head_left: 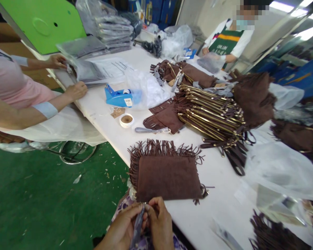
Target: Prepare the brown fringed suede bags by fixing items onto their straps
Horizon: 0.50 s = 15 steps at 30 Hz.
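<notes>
A brown suede pouch (168, 173) with fringed edges lies flat at the near edge of the white table (219, 201). My left hand (124, 225) and my right hand (159, 222) meet just below its near edge. Both pinch a thin grey strip (137, 227) that hangs down between them from the pouch's edge. A small metal ring (203, 190) sits at the pouch's right corner.
A stack of brown fringed pouches with gold zips (213, 116) lies mid-table. A blue tape dispenser (118, 96), a tape roll (126, 120) and clear plastic bags (278, 166) are around. One person (18, 90) works at the left, another (228, 41) at the far end.
</notes>
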Motion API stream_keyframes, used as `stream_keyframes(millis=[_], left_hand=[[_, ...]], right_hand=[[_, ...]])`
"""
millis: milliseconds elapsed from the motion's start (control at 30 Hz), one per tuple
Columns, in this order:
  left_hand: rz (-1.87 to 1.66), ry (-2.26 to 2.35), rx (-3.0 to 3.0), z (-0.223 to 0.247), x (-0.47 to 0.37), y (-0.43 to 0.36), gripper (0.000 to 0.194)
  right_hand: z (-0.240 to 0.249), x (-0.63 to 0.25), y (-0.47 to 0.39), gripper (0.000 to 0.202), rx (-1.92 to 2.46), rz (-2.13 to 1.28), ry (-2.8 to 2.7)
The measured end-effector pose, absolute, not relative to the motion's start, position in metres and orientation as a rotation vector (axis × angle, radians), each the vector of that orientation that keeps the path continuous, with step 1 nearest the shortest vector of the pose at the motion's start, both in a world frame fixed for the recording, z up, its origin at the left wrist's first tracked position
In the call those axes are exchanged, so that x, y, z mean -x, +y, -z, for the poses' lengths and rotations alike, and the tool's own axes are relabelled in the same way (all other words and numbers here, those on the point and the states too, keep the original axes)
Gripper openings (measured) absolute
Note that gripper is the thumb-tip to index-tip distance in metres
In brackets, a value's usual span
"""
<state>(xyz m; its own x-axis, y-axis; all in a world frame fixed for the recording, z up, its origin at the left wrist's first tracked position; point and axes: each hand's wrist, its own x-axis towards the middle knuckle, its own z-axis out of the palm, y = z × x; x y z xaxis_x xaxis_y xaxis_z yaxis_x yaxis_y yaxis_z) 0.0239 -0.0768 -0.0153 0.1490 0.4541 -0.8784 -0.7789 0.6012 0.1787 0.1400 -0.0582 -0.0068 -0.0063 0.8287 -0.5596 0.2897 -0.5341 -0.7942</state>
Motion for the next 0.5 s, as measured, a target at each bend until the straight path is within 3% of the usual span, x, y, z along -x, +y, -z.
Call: stream_keyframes(millis=[267,500], left_hand=[[-1.07,1.116,0.2,0.016,-0.028,-0.083,0.01],[-1.067,1.291,0.108,0.016,-0.027,-0.088,0.012]], right_hand=[[0.0,-0.147,-0.06,0.022,1.767,-1.298,-1.608],[0.001,-0.145,-0.061,0.019,1.707,-1.542,-1.465]])
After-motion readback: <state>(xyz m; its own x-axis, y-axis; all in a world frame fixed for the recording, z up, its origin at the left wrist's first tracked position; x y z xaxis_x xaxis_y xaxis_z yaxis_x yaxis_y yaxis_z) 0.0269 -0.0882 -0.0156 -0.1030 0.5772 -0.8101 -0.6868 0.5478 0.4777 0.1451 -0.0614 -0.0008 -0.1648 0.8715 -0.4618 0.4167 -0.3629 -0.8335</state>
